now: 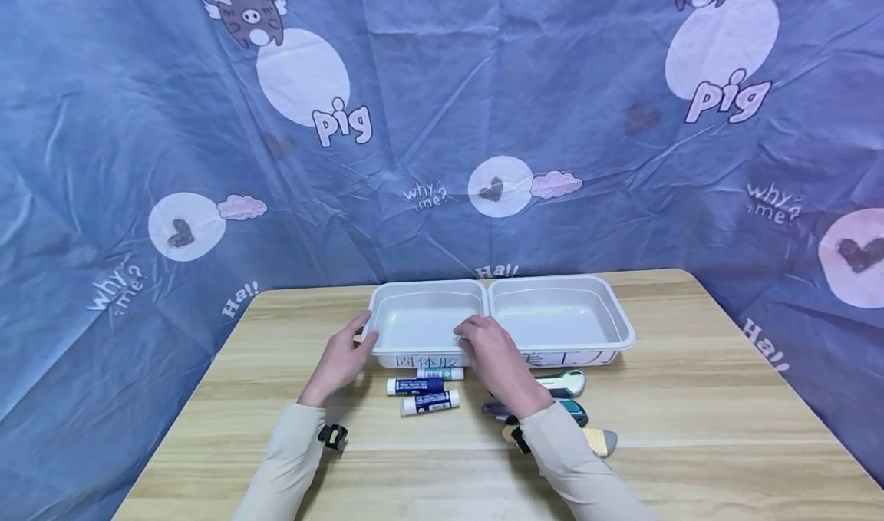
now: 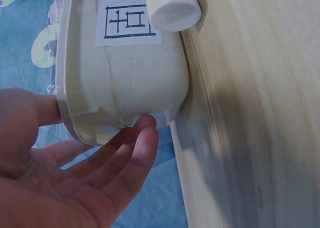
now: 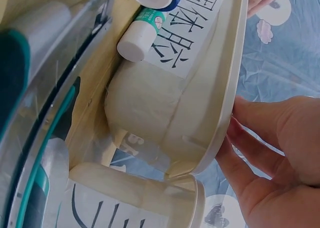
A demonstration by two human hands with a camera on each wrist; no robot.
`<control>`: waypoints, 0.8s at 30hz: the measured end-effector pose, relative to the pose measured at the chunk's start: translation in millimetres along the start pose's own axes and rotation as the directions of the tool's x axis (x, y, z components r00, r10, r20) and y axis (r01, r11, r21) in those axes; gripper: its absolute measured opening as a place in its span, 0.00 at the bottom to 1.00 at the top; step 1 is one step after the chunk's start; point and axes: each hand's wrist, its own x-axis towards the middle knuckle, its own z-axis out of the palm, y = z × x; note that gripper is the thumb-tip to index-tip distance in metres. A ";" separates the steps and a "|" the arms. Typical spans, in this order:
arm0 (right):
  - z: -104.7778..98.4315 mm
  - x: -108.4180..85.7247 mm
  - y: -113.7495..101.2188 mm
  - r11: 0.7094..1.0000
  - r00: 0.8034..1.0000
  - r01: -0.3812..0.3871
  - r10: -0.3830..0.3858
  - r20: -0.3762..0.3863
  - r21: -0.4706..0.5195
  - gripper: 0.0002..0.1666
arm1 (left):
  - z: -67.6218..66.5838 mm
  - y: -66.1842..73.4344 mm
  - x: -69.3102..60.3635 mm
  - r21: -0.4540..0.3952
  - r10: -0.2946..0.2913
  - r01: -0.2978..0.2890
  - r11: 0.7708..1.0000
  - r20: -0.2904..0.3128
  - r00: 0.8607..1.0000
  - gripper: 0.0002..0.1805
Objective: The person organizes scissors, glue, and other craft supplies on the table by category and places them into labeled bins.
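Observation:
Two white trays stand side by side at the back of the table. My left hand [image 1: 340,360] holds the left end of the left tray [image 1: 428,350], its thumb at the rim and its fingers against the end wall [image 2: 120,108]. Near the front right corner of that same tray, my right hand [image 1: 499,360] pinches the rim, as the right wrist view shows the thumb and fingers at the edge [image 3: 227,98]. A label with characters is on the tray's front. Three glue sticks [image 1: 430,402] lie in front of it, one with a green band [image 3: 142,35].
The right tray [image 1: 562,344] is beside the left one and has its own label. Several utility knives [image 1: 601,440] lie in front of it, partly under my right forearm. A blue printed cloth [image 1: 428,122] hangs behind the wooden table [image 1: 691,413].

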 end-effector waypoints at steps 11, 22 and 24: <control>-2.0 -1.0 -1.0 1.000 1.000 -0.002 0.002 -0.006 -0.017 0.12 | 1.0 -0.5 0.7 -0.001 -0.007 0.007 1.000 0.000 1.000 0.31; -2.8 -1.9 -1.9 1.000 1.000 0.006 -0.006 -0.007 -0.019 0.11 | 1.1 0.0 0.4 0.003 -0.012 0.012 1.000 -0.006 1.000 0.31; -3.4 -1.9 -2.4 1.000 1.000 0.008 -0.008 -0.007 -0.017 0.11 | 0.9 -0.1 0.6 0.004 -0.010 0.010 1.000 -0.004 1.000 0.31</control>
